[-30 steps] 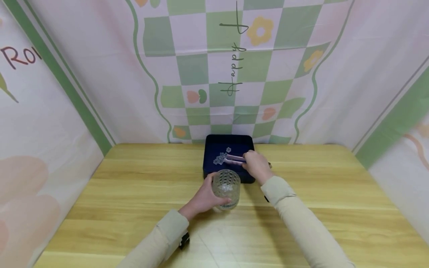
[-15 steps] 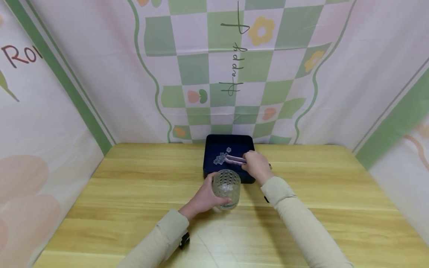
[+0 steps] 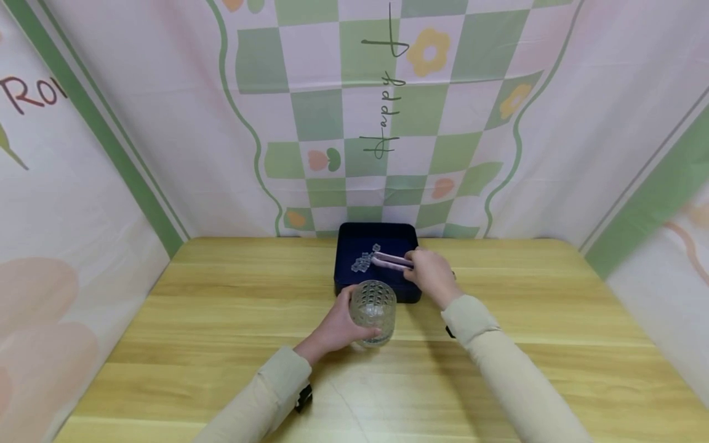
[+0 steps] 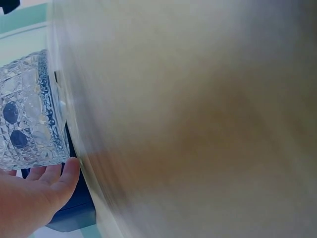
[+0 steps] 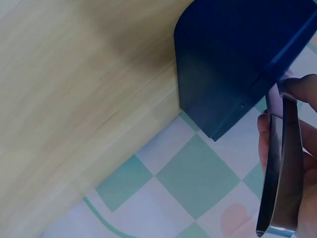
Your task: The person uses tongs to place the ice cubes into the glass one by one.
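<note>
My left hand grips a clear patterned glass, thumb across its near side. The left wrist view shows the dimpled wall of the glass above the fingers of the left hand. My right hand holds tongs with lilac tips, reaching in over a dark blue tray. Several small clear cube-like pieces lie in the tray, right at the tips; I cannot tell whether the tips grip one. In the right wrist view the metal handle of the tongs lies between thumb and fingers.
The tray stands at the back edge of the wooden table, against a checked fabric backdrop. The glass stands close in front of the tray's near wall. Fabric also hangs at both sides.
The right hand has shifted slightly to the right with the tongs. The tongs' arms have drawn closer together than a second ago. Left hand and glass have stayed in place.
</note>
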`<state>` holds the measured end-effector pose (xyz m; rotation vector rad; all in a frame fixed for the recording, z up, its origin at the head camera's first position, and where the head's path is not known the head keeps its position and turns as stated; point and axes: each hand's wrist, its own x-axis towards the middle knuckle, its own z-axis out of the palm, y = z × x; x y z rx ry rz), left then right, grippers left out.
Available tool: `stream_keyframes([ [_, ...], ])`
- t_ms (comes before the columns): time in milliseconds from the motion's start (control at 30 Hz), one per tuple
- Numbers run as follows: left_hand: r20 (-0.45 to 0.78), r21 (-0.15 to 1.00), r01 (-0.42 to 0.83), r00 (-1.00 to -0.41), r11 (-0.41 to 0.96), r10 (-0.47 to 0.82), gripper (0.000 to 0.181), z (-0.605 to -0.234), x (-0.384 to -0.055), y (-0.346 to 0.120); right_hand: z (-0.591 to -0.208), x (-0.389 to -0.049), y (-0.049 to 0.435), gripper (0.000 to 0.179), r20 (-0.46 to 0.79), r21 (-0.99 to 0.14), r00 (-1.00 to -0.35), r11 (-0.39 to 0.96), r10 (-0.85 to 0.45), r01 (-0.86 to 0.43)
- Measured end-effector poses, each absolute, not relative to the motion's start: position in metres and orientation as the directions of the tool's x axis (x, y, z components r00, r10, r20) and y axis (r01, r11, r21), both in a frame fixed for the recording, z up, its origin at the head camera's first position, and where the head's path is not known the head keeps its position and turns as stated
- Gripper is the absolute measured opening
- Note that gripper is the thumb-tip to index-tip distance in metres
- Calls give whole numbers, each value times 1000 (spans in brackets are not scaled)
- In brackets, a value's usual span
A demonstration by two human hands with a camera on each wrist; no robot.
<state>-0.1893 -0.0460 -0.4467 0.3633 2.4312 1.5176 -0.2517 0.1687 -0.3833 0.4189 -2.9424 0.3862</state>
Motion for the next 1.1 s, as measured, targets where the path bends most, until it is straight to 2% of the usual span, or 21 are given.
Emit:
stream_keyframes([
  [233, -84, 905, 66, -940, 420, 331, 99, -447, -189, -46, -379, -245, 176, 22, 247, -238, -936, 920, -252, -311],
  [533, -81, 902, 72, -940, 426, 331, 100, -449, -189, -46, -378, -233, 188, 20, 397, -211, -875, 900, -278, -381],
  [733, -83, 897, 76, -939, 435, 335, 100, -448, -190, -46, -371, -218, 191, 18, 474, -195, -816, 865, -329, -462],
  [1100, -68, 904, 82, -941, 420, 331, 100, -451, -191, -47, -364, -190, 187, 21, 575, -96, -687, 797, -445, -597],
])
